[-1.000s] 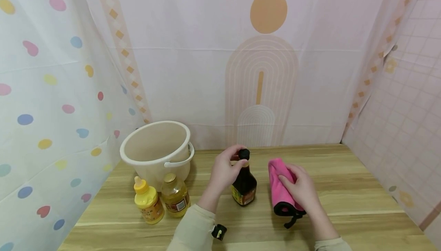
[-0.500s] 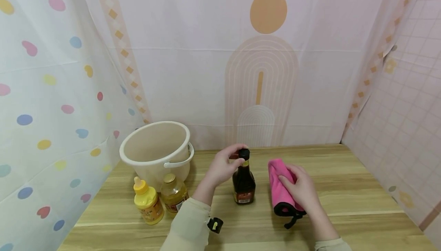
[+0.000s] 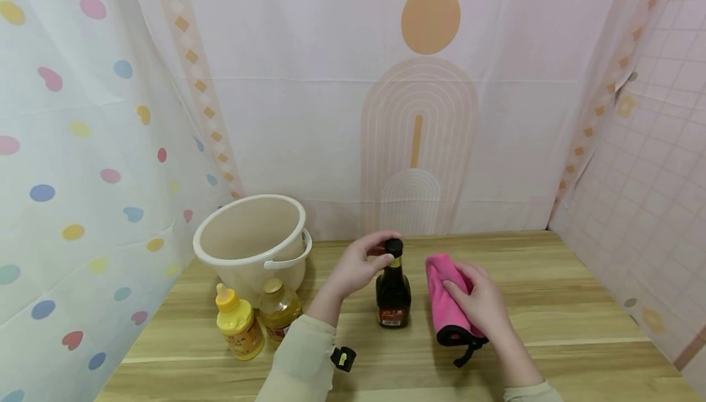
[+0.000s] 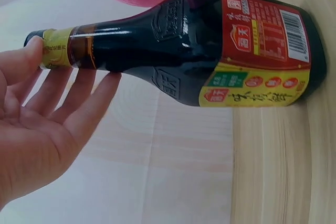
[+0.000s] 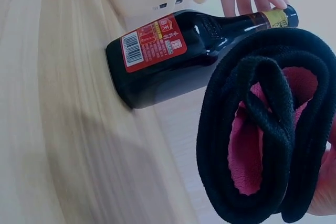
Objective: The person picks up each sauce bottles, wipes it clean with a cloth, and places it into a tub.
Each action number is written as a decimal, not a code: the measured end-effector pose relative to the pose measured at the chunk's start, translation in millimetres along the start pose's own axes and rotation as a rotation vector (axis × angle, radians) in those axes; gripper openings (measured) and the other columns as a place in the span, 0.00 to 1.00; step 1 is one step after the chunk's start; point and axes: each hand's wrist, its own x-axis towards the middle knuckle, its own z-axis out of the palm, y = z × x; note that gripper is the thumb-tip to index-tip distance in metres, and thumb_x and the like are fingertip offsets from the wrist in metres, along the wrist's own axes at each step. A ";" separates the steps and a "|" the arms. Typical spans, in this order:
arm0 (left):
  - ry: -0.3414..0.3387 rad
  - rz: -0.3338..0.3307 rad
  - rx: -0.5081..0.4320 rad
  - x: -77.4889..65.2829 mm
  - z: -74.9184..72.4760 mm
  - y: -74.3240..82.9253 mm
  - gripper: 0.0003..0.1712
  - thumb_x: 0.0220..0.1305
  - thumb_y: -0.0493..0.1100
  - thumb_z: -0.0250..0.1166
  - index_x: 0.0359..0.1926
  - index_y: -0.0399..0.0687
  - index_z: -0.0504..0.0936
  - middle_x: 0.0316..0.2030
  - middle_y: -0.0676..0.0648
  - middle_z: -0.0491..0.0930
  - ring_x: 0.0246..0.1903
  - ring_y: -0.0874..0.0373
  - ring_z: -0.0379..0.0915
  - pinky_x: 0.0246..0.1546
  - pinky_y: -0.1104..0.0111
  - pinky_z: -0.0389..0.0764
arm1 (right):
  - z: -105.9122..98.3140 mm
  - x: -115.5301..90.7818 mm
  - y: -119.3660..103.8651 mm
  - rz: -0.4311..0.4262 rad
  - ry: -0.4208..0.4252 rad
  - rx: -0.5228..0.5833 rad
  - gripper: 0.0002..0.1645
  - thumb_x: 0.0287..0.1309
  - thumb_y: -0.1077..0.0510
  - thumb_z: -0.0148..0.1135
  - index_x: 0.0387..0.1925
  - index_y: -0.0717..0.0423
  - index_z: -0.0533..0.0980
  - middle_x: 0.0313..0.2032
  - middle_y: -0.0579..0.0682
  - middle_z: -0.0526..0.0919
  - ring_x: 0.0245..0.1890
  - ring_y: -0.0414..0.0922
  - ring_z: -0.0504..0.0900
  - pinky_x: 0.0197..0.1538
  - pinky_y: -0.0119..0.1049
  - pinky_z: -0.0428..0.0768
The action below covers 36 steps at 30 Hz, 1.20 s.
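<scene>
At the near edge, the left sleeve (image 3: pixel 300 359) and the right sleeve (image 3: pixel 532 393) extend over the wood-grain bench (image 3: pixel 595 347); a black fitting (image 3: pixel 343 359) sits at the left cuff. The right hand (image 3: pixel 482 301) holds the rolled pink cloth (image 3: pixel 445 301): its fingers (image 3: pixel 469 270) are closed around the side of the roll, thumb on the upper face. The black-trimmed end points toward the viewer, with a black loop (image 3: pixel 469 353) hanging from it.

The yellow squeeze bottle (image 3: pixel 241 331) stands just beside the oil bottle (image 3: pixel 278 307), which the left forearm partly covers. The dark sauce bottle (image 3: pixel 393 295) stands upright on the bench between the two hands, apart from the cloth. Its red label (image 4: pixel 268 27), with barcode, faces the viewer. The left hand (image 3: pixel 355 267) grips its neck: the fingers are partly closed, thumb on the yellow collar (image 4: pixel 56 48), the others slightly spread behind the neck.

The cream bucket (image 3: pixel 250 273) stands behind the yellow squeeze bottle and oil bottle, handle (image 3: pixel 287 263) lowered. Beyond the bench hangs a pale curtain (image 3: pixel 298 138) printed with arches (image 3: pixel 463 144)
</scene>
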 end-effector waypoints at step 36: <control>0.282 0.094 0.175 -4.6 10.5 8.0 0.10 0.62 0.41 0.71 0.45 0.44 0.85 0.39 0.47 0.85 0.40 0.50 0.82 0.31 0.67 0.83 | 27.8 30.8 -45.5 -0.235 0.065 0.157 0.24 0.55 0.67 0.71 0.55 0.60 0.80 0.51 0.59 0.80 0.48 0.54 0.79 0.47 0.51 0.80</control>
